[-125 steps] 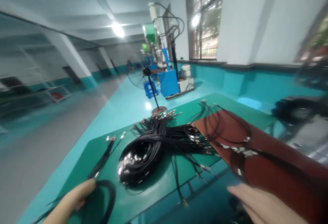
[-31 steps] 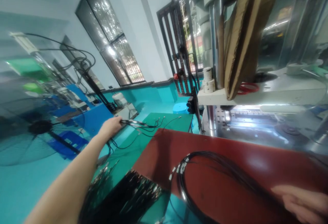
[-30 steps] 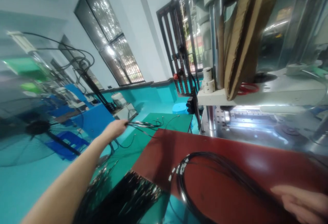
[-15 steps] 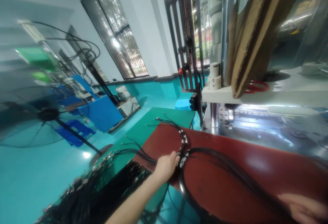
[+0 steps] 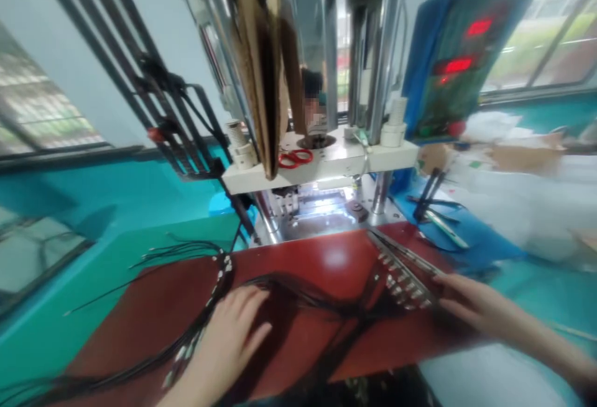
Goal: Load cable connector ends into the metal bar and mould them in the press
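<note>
My left hand rests on the red tabletop over a bundle of thin black cables, fingers stretched out and thumb apart. White connectors show on the cables just beyond it. My right hand pinches the near end of a slim metal strip at the table's right side. Below that strip, a row of silvery connector pieces sits at the ends of more black cables. Blur hides how the pieces and the strip are joined.
A press machine with a white plate stands behind the table, red-handled scissors and cardboard on it. A blue control box shows red digits. Tools lie on a blue sheet. Behind the press is a person.
The view has swung right. My left hand, earlier closed round the cable bundle, now has its fingers stretched out over it. My right hand has come to the metal strip.
</note>
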Tool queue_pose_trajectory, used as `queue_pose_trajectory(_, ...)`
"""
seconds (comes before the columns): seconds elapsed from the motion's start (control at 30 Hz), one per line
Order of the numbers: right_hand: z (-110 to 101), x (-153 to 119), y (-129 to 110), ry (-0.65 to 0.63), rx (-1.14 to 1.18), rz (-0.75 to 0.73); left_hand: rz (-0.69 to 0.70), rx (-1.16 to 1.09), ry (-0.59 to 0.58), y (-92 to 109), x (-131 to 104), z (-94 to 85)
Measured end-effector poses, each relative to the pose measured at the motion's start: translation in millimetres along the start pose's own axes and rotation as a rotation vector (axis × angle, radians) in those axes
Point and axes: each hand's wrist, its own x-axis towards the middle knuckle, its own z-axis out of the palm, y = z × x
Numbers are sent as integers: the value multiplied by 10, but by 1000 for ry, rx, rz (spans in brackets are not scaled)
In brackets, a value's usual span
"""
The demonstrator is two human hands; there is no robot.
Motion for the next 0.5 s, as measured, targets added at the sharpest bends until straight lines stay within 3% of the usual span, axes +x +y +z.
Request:
queue_pose_trajectory(0.13, 226, -60, -77, -59, -62, 22, 134, -24, -108, 575, 332, 138)
queue_pose_trajectory(0.23, 250, 2, -177, -59, -148, 63, 214, -60, -232, 818, 552, 191)
queue_pose_trajectory(0.37, 13, 201, -229, -103, -188, 118, 337, -142, -357, 1001, 695, 164)
queue_pose_trajectory(0.5, -286, 568, -281, -77, -209, 183, 374, -162, -415, 1165, 758, 160)
